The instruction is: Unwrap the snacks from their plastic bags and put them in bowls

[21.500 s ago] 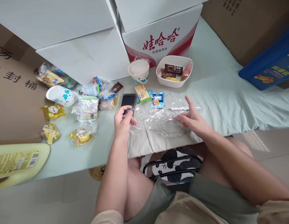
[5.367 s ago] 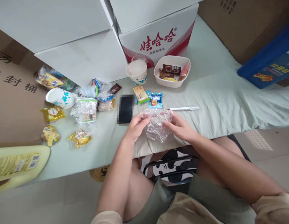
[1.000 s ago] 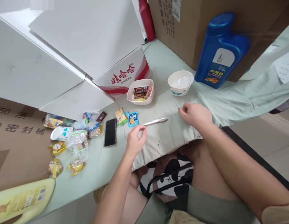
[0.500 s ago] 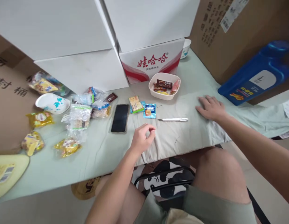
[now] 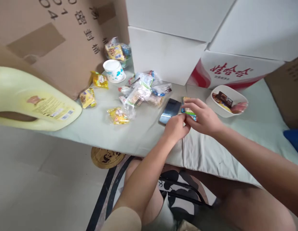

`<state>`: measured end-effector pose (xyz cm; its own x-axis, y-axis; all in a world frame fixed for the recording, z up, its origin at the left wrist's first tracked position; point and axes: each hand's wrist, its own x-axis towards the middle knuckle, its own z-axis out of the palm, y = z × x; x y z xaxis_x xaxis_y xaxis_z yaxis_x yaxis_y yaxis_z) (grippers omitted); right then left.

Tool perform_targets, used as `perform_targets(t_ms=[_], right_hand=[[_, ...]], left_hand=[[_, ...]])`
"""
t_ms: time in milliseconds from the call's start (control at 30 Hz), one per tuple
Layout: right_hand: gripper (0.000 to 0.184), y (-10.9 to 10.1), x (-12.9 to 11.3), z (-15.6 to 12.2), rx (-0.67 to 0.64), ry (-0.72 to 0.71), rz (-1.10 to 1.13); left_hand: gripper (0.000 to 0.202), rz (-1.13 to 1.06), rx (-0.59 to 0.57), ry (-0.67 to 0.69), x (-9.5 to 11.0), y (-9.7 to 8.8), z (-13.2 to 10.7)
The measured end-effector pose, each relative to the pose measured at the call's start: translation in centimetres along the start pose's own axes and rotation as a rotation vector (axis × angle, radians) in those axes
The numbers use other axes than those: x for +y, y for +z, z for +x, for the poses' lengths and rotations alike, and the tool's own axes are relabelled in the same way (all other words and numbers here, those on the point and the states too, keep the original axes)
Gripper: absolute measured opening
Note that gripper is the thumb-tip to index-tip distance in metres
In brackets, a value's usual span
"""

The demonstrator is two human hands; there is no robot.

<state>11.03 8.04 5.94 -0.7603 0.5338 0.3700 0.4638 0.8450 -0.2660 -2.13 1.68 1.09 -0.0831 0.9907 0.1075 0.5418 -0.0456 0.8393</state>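
My left hand [image 5: 176, 129] is closed at the table edge, its fingertips meeting the thumb side of my right hand [image 5: 204, 118]. The right hand's fingers are bent, and its thumb points at the left fingers. What is pinched between them is hidden. Just behind the right fingers lie snack packets [image 5: 188, 110], one yellow and one blue with a green edge, partly covered. A black phone [image 5: 170, 111] lies left of them, close to my left hand. The white pen does not show now.
Right of my hands stands a white bowl [image 5: 213, 105] with wrapped snacks. Further left are a heap of snack packets [image 5: 143, 91], a yellow packet [image 5: 118, 115], a paper cup [image 5: 114, 72] and a pale yellow jug [image 5: 40, 99]. White cartons [image 5: 163, 54] stand behind.
The view has swung left. My right hand has left the table's right side and come to my left hand by the snack packets. The pen is no longer visible.
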Motion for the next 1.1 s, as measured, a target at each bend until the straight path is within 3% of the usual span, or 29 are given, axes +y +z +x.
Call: perform_targets(t_ms=[67,200,300,367,500,633,733,833,867,967,1033,1100], right_hand=[[0.040,2.1,-1.4,4.8,-0.084,-0.113,0.078],[0.039,5.3,-4.2,14.4,-0.206,-0.104,0.073],[0.037,7.8,-6.9,20.9,-0.297,-0.092,-0.001],[0.040,9.9,-8.5,24.8,-0.318,-0.047,-0.030],[0.046,14.2,-10.3,30.4,-0.297,0.002,-0.123],[0.029,16.5,-10.9,32.8,-0.287,-0.014,-0.189],[0.027,14.9,-11.1,32.1,-0.295,-0.026,-0.158],[0.038,9.8,-10.4,28.8,-0.216,0.022,-0.104],[0.040,7.5,-9.9,27.0,-0.108,0.045,0.006],[0.046,0.7,-8.4,19.6,0.157,0.302,0.349],[0.048,-2.5,-7.4,13.6,0.134,0.429,0.502],[0.061,-3.8,-6.4,7.3,0.105,0.590,0.592]], left_hand=[[0.014,0.009,0.057,-0.151,-0.7,-1.2,0.5],[0.018,-0.218,0.169,-0.362,-1.8,-3.2,1.2],[0.019,-0.483,0.132,-0.376,-1.7,-4.1,1.2],[0.017,-0.539,0.071,-0.412,-1.5,-4.6,0.8],[0.019,-0.496,0.002,-0.443,-1.7,-5.9,-0.1],[0.026,-0.452,-0.029,-0.476,-2.4,-7.7,-0.7],[0.016,-0.579,0.023,-0.513,-2.6,-8.3,-0.8],[0.016,-0.609,0.078,-0.448,-2.6,-7.9,-0.8],[0.016,-0.607,0.092,-0.417,-2.5,-7.6,-0.8],[0.020,-0.663,0.148,-0.357,-2.1,-6.8,-0.6],[0.026,-0.833,0.149,-0.326,-1.5,-6.3,-0.6],[0.032,-1.108,0.011,-0.268,-0.6,-5.7,-0.6]])
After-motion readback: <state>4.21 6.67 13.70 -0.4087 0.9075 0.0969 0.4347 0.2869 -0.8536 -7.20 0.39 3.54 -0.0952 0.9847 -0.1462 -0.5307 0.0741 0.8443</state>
